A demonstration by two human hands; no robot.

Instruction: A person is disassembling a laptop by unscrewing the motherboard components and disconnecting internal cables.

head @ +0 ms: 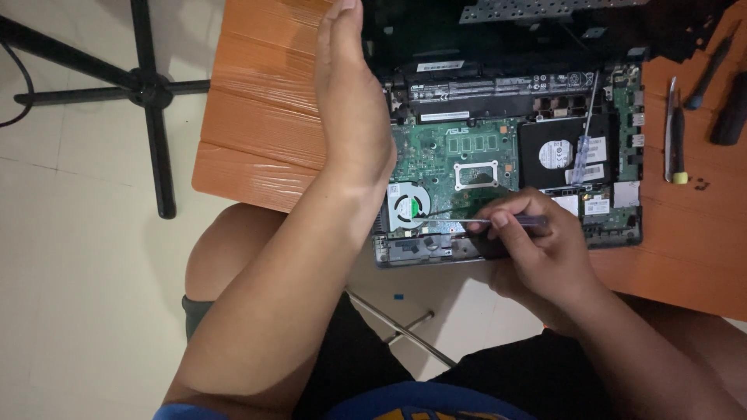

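Opened laptop (pixel 506 163), circuit board exposed, at the near edge of the orange table (pixel 257 117). Right hand (pixel 537 253): fingers closed on a thin screwdriver (pixel 498 222), tip apparently by the round fan (pixel 408 208). Left hand (pixel 350 93): flat, fingers together, edge-on against the laptop's left side.

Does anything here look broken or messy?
Yes. The black laptop lies opened, its green circuit board and round fan bare, and its near edge hangs off the orange wooden table. The right hand holds a thin tool by the fan.
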